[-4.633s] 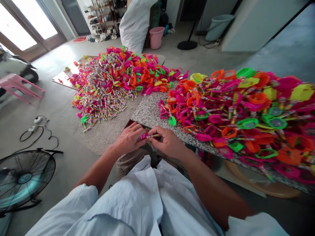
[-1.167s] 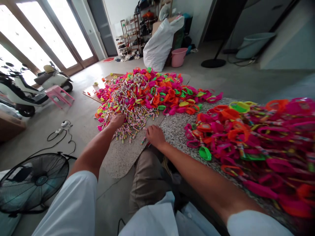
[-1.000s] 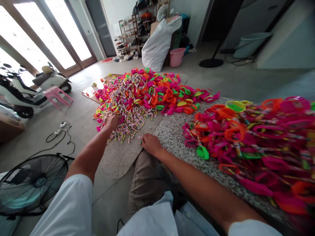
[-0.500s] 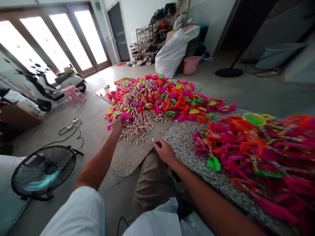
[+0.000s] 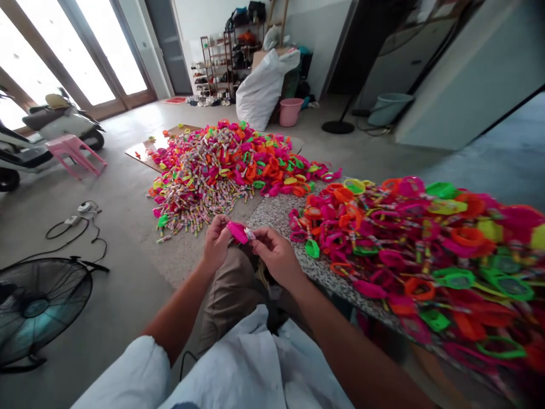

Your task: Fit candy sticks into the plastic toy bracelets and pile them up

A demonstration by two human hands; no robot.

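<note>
Above my knees, my left hand pinches a bright pink plastic piece. My right hand has its fingers closed on a small pale, patterned tube at the right end of that pink piece. The two touch or nearly touch; whether they are joined I cannot tell. Beyond my hands lies a large heap of small printed tubes mixed with pink, orange, yellow and green plastic pieces. On my right, a second pile of ring-like coloured plastic pieces with tubes covers much of the speckled stone slab.
A black fan stands at the lower left, near a cable with white plugs. Further back are a pink stool, a scooter, a white sack, a pink bucket and a shoe rack.
My left hand has come back from the heap with the pink piece, down and right towards my right hand. The two hands now meet. The view has turned to the right.
</note>
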